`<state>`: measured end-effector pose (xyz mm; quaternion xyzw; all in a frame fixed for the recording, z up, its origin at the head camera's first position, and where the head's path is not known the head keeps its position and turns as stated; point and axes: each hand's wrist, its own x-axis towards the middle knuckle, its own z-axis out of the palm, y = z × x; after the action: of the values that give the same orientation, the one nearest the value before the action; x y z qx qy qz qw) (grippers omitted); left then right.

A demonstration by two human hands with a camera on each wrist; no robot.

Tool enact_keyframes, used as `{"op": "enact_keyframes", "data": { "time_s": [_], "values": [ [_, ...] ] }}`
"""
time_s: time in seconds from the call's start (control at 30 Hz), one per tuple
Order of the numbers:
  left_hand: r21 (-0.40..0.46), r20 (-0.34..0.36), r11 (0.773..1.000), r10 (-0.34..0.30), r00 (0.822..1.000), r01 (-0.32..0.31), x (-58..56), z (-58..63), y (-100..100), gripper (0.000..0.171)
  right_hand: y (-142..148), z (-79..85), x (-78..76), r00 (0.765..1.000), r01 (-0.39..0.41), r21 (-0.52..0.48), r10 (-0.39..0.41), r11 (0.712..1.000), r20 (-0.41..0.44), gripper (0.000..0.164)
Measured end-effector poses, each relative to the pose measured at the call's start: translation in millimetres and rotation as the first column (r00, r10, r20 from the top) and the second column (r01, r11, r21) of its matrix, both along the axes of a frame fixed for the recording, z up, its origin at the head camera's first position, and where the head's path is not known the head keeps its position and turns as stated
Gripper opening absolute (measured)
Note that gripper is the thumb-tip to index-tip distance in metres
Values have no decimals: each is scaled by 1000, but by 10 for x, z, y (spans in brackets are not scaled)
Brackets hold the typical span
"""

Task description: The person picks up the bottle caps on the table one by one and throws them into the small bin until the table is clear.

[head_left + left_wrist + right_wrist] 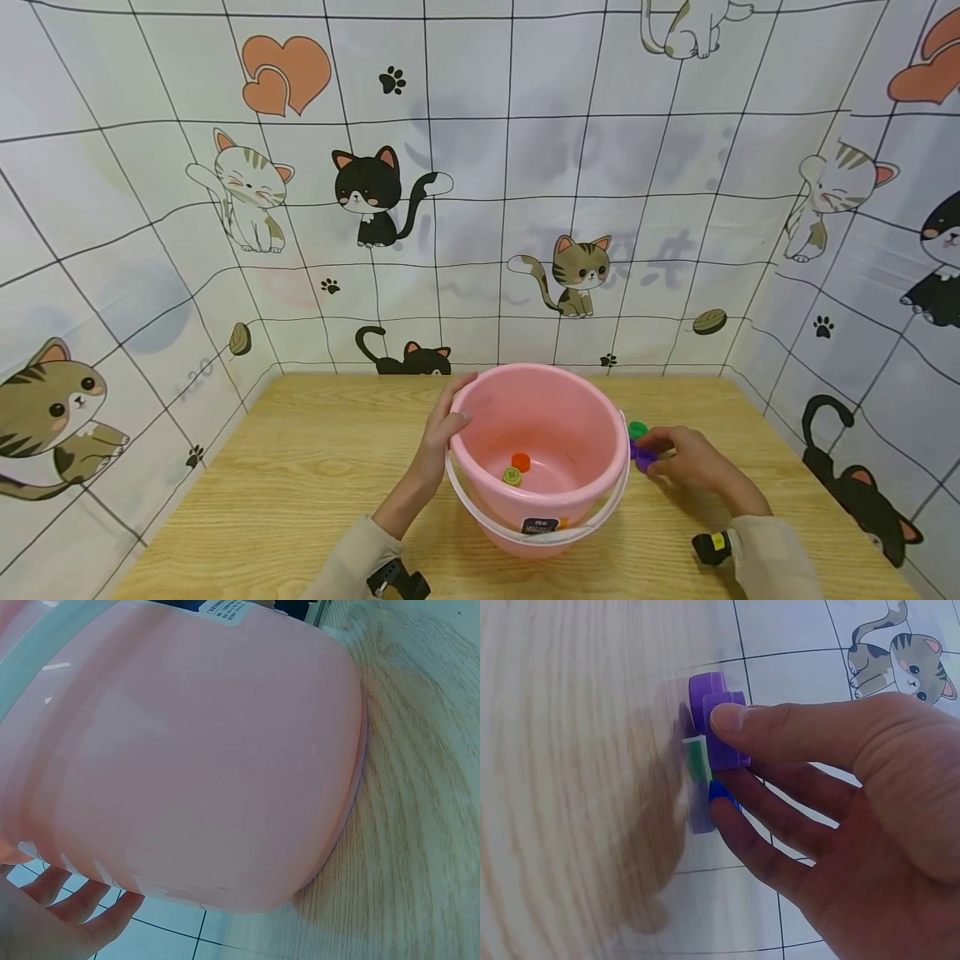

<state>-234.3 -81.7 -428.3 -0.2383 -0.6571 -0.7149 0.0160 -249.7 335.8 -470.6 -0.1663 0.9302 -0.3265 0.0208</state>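
A pink bucket [540, 508] stands upright on the table, its white handle [495, 525] hanging down over the front. My left hand [438, 433] grips the bucket's left rim, thumb over the edge and fingers along the outside. Inside, on the bottom, lie an orange cap [521, 462] and a yellow-green cap [512, 477]. To the right of the bucket, my right hand [686, 458] pinches a ridged purple bottle cap [726, 746] between thumb and fingers. Close by are another purple cap [703, 694], a green cap [637, 429] and a blue piece [720, 793], partly hidden by the fingers.
The wooden table [300, 483] extends on both sides of the bucket. White grid cloth [480, 167] printed with cartoon cats hangs behind the table and along its left and right sides. A dark strap device [397, 579] sits on the left wrist, another [711, 548] on the right.
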Motion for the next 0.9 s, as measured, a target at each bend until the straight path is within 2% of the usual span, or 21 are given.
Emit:
{"op": "enact_keyframes", "data": {
  "time_s": [0.5, 0.9],
  "values": [
    [1, 2, 1000, 4, 1000, -4, 1, 8, 4, 64, -19, 83, 28, 1000, -18, -19, 18, 1000, -4, 31],
    [-4, 0, 1000, 13, 1000, -13, -11, -2, 4, 62, -53, 163, 47, 999, -29, 13, 29, 1000, -25, 30]
  ]
}}
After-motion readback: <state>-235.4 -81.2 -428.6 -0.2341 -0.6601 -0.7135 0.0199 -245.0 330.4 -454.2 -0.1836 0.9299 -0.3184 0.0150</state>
